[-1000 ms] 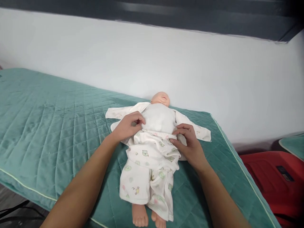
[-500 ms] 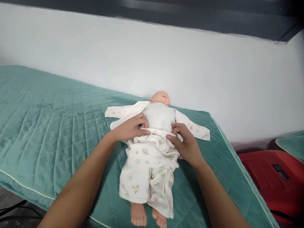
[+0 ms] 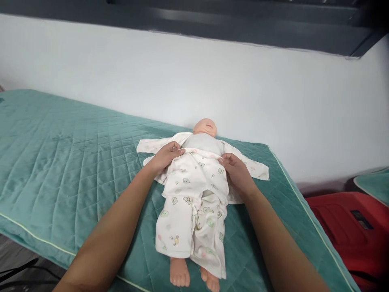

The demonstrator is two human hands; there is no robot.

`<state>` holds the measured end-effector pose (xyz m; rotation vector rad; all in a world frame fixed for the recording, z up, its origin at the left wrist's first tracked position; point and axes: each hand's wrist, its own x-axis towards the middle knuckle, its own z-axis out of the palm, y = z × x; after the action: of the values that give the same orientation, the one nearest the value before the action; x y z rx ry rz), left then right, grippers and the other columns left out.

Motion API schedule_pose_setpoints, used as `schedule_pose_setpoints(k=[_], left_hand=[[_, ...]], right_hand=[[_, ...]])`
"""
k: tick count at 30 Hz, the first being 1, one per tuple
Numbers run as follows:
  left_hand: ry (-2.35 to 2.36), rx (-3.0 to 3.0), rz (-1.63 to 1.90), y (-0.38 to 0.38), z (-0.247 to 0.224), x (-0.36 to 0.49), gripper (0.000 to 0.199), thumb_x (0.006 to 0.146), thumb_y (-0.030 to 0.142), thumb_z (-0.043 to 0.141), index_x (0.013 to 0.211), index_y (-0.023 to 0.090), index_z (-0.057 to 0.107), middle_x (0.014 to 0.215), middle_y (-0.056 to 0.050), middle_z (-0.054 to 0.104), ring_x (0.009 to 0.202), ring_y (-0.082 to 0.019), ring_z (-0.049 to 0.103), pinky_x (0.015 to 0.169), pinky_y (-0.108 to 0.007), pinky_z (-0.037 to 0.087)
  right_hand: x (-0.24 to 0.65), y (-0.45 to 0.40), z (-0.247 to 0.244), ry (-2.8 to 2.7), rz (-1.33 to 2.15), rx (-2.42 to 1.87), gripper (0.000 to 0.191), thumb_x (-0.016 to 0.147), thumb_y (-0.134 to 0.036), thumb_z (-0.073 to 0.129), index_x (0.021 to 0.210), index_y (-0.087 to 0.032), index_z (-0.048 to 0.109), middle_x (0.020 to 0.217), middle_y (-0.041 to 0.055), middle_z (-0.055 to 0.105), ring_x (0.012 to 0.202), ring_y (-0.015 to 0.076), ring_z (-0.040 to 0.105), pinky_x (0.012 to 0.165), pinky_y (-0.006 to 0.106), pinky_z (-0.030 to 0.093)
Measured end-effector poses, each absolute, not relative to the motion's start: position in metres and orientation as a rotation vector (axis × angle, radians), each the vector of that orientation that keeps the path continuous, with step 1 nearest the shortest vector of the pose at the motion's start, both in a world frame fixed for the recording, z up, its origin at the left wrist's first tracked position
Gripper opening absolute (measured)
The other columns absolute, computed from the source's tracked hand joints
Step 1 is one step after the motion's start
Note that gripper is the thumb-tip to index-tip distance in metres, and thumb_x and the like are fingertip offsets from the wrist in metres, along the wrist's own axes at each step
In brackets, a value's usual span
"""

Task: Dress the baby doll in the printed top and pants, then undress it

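A baby doll (image 3: 205, 126) lies on its back on the green quilted bed cover, head toward the wall and bare feet toward me. White baby pants (image 3: 194, 182) with small bear prints cover its legs and belly. My left hand (image 3: 167, 156) pinches the waistband at its left side, and my right hand (image 3: 236, 170) grips the same waistband at its right side. The band is stretched across the doll's pale torso (image 3: 200, 142). A white printed shirt (image 3: 252, 166) lies spread open beneath the doll, its sleeves out to both sides.
The green quilted cover (image 3: 75, 162) runs to the white wall (image 3: 194, 81) behind. A red plastic object (image 3: 349, 231) stands beyond the right edge. Black cables (image 3: 27, 267) lie on the floor at lower left. A dark ledge (image 3: 194, 18) crosses the top.
Both hands have drawn the waistband up toward the doll's chest. The pants now lie flatter and cover more of the torso; their bunched folds have smoothed out.
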<state>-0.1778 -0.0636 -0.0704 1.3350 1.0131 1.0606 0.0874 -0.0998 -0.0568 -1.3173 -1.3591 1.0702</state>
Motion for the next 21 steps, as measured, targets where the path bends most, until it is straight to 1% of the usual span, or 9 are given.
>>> schedule_pose_setpoints(k=[3, 6, 8, 11, 14, 16, 18, 19, 21], left_hand=[[1.071, 1.422, 0.989, -0.071, -0.066, -0.184, 0.032, 0.080, 0.049, 0.066, 0.081, 0.019, 0.054, 0.071, 0.004, 0.051, 0.064, -0.011, 0.044, 0.059, -0.021, 0.033], [1.027, 1.466, 0.877, -0.074, -0.065, -0.192, 0.030, 0.083, 0.048, 0.063, 0.088, 0.019, 0.058, 0.075, 0.003, 0.054, 0.065, -0.011, 0.046, 0.060, -0.022, 0.035], [0.985, 1.473, 0.806, -0.074, -0.066, -0.197, 0.028, 0.083, 0.046, 0.063, 0.093, 0.020, 0.059, 0.078, 0.003, 0.057, 0.066, -0.011, 0.048, 0.059, -0.022, 0.036], [0.958, 1.461, 0.734, -0.074, -0.066, -0.204, 0.030, 0.080, 0.042, 0.066, 0.101, 0.022, 0.060, 0.086, 0.000, 0.062, 0.071, -0.014, 0.055, 0.061, -0.024, 0.041], [0.901, 1.453, 0.689, -0.075, -0.064, -0.207, 0.034, 0.076, 0.035, 0.067, 0.106, 0.021, 0.060, 0.096, -0.004, 0.066, 0.082, -0.018, 0.060, 0.069, -0.027, 0.046], [0.843, 1.463, 0.682, -0.076, -0.061, -0.207, 0.036, 0.072, 0.028, 0.069, 0.106, 0.020, 0.059, 0.101, -0.004, 0.066, 0.091, -0.019, 0.062, 0.077, -0.029, 0.047], [0.829, 1.473, 0.705, -0.077, -0.059, -0.205, 0.035, 0.068, 0.022, 0.070, 0.102, 0.019, 0.059, 0.101, -0.004, 0.067, 0.093, -0.019, 0.062, 0.080, -0.029, 0.047], [0.849, 1.472, 0.726, -0.078, -0.059, -0.203, 0.033, 0.067, 0.020, 0.070, 0.098, 0.018, 0.059, 0.098, -0.003, 0.067, 0.090, -0.018, 0.062, 0.078, -0.028, 0.046], [0.923, 1.455, 0.764, -0.078, -0.059, -0.200, 0.028, 0.065, 0.019, 0.070, 0.091, 0.018, 0.058, 0.086, 0.000, 0.066, 0.078, -0.015, 0.061, 0.069, -0.025, 0.044]], right_hand=[[0.100, -0.108, -0.059, -1.311, 1.184, -1.228, 0.028, 0.074, -0.042, 0.076, 0.091, -0.025, 0.060, 0.078, -0.0028, 0.061, 0.070, 0.0137, 0.055, 0.067, 0.027, 0.044], [0.112, -0.111, -0.060, -1.417, 1.127, -1.267, 0.022, 0.075, -0.033, 0.077, 0.090, -0.023, 0.064, 0.086, -0.0005, 0.065, 0.080, 0.0149, 0.057, 0.075, 0.027, 0.044], [0.118, -0.110, -0.062, -1.477, 1.080, -1.309, 0.018, 0.078, -0.033, 0.075, 0.086, -0.022, 0.064, 0.086, -0.0004, 0.064, 0.081, 0.0150, 0.057, 0.076, 0.028, 0.043], [0.121, -0.110, -0.063, -1.515, 1.059, -1.354, 0.019, 0.081, -0.039, 0.071, 0.083, -0.022, 0.063, 0.082, -0.0015, 0.063, 0.077, 0.0143, 0.055, 0.072, 0.028, 0.041], [0.121, -0.112, -0.062, -1.568, 1.090, -1.355, 0.020, 0.084, -0.042, 0.068, 0.083, -0.022, 0.063, 0.079, -0.0021, 0.062, 0.074, 0.0137, 0.053, 0.071, 0.028, 0.040], [0.121, -0.114, -0.060, -1.590, 1.113, -1.317, 0.019, 0.083, -0.040, 0.069, 0.084, -0.022, 0.064, 0.082, -0.0018, 0.062, 0.076, 0.0138, 0.053, 0.072, 0.028, 0.040], [0.120, -0.116, -0.057, -1.601, 1.135, -1.263, 0.018, 0.082, -0.039, 0.071, 0.089, -0.023, 0.066, 0.088, -0.0008, 0.063, 0.080, 0.0145, 0.054, 0.075, 0.029, 0.041], [0.120, -0.117, -0.056, -1.605, 1.142, -1.242, 0.020, 0.081, -0.038, 0.072, 0.092, -0.023, 0.066, 0.091, -0.0002, 0.064, 0.081, 0.0149, 0.054, 0.076, 0.029, 0.041], [0.120, -0.117, -0.054, -1.619, 1.149, -1.223, 0.022, 0.081, -0.038, 0.072, 0.095, -0.022, 0.067, 0.093, 0.0009, 0.064, 0.083, 0.0155, 0.055, 0.077, 0.030, 0.041]])
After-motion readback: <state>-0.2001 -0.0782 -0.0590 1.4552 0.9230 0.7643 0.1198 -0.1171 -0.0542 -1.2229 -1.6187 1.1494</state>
